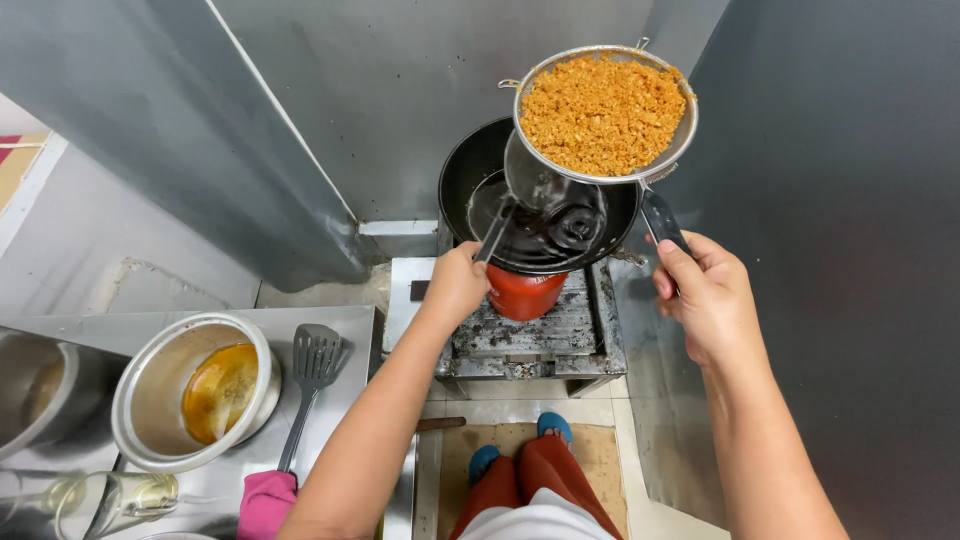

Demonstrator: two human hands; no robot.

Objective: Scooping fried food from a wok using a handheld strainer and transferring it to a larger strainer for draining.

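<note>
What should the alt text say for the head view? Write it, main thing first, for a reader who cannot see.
The right hand holds a wire strainer full of golden fried crumbs above a black wok on a gas burner, while the left hand holds a metal ladle in the wok. A metal bowl of oil and a slotted spatula sit on the counter at left.

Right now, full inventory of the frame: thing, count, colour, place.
strainer: 1, steel mesh, full of golden fried crumbs, held over the wok
wok: 1, black, dark oil inside, on the stove
ladle: 1, steel, bowl inside the wok
stove: 1, grey, centre floor
red handle: 1, front of the wok
steel bowl: 1, amber oil inside, left counter
slotted spatula: 1, steel, beside the bowl
pink cloth: 1, bottom left
left hand: fingers on the ladle handle
right hand: fingers on the strainer handle
</note>
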